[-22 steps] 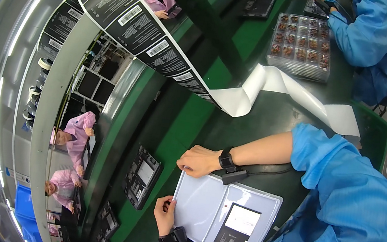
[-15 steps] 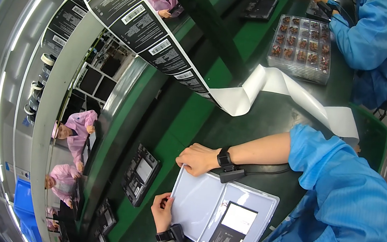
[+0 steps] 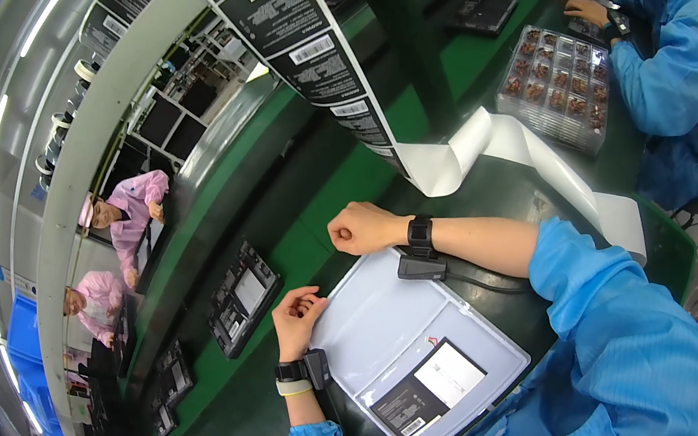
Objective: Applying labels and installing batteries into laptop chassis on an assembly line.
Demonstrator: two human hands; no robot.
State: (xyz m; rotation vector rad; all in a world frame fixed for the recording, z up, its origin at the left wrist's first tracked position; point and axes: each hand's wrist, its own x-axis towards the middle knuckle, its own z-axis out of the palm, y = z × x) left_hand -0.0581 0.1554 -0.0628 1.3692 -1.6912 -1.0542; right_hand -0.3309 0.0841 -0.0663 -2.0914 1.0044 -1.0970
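Observation:
A shallow pale plastic tray (image 3: pixel 368 337) with a dividing ridge lies on the dark green bench in front of me. In its nearer compartment rests a flat black rectangular piece that looks like a battery pack (image 3: pixel 407 409), with a white panel and a small barcode label. My left hand (image 3: pixel 296 322) is beside the tray's left edge, fingers loosely bent and thumb apart, holding nothing visible. Just beyond the far corner, my right hand (image 3: pixel 365 228) is curled closed; whether anything is pinched in it is hidden. Each wrist wears a strapped black device.
A strip of black printed labels (image 3: pixel 283 17) hangs from above, its white backing (image 3: pixel 544 161) trailing over the bench. Dark electronic units (image 3: pixel 241 299) sit along the green belt. Stacked clear trays (image 3: pixel 555 88) of coppery parts stand near a co-worker's blue sleeve (image 3: pixel 667 80). People in pink work opposite.
Both hands have come off the tray's edge; the left has shifted left and the right upward. The tray appears turned slightly. The whole view has also shifted a little.

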